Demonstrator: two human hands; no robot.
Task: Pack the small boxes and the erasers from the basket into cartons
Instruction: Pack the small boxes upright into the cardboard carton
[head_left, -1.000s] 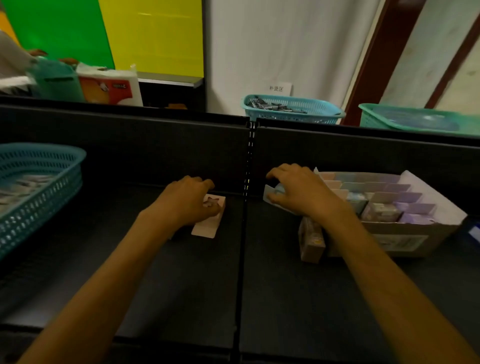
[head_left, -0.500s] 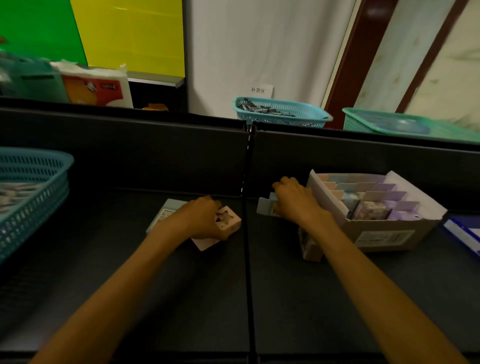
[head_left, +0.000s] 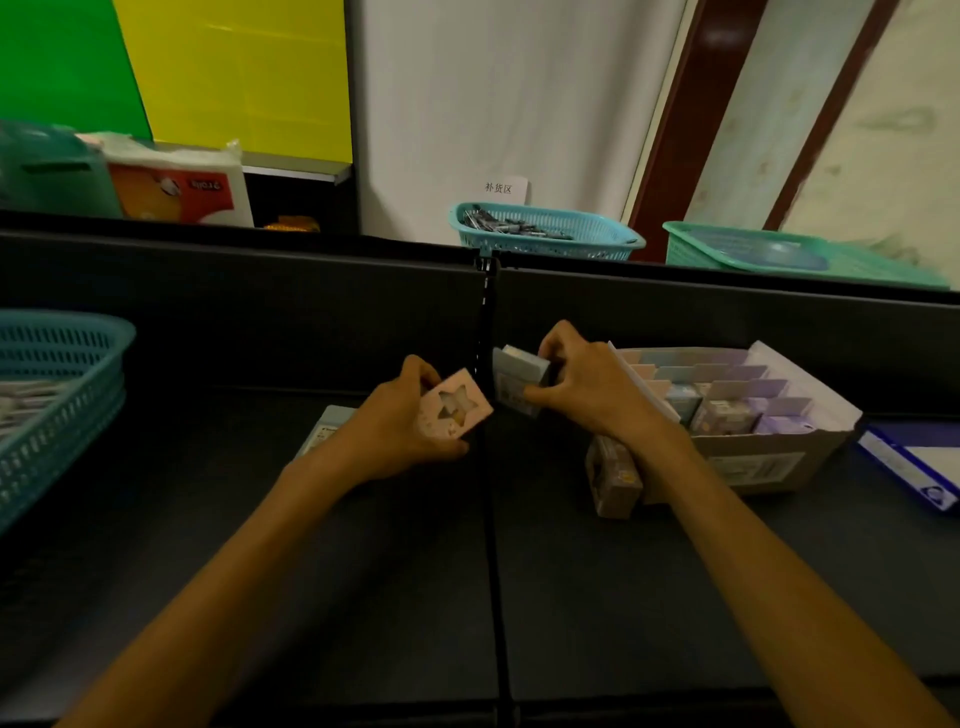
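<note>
My left hand (head_left: 402, 426) grips a small pink box (head_left: 457, 410) with a star-shaped window, lifted and tilted above the dark table. My right hand (head_left: 587, 389) holds a small pale blue-grey box (head_left: 517, 379) just right of the table seam, close to the pink one. A cardboard carton (head_left: 769, 457) with paper dividers stands to the right, several small boxes packed in its slots. One brownish small box (head_left: 613, 478) leans against the carton's left front corner. A flat pale box (head_left: 324, 428) lies on the table behind my left wrist. The teal basket (head_left: 67, 395) sits at the far left.
A black partition wall (head_left: 260, 312) runs behind the table. Beyond it stand a teal basket (head_left: 545, 231) with dark items and a green basket (head_left: 779, 254). A blue and white packet (head_left: 914, 462) lies at the right edge. Tissue packs (head_left: 176, 187) sit at the back left.
My left hand has lifted the pink star box off the table and tilted it up. My right hand has raised the blue-grey box, and the two boxes have come closer together.
</note>
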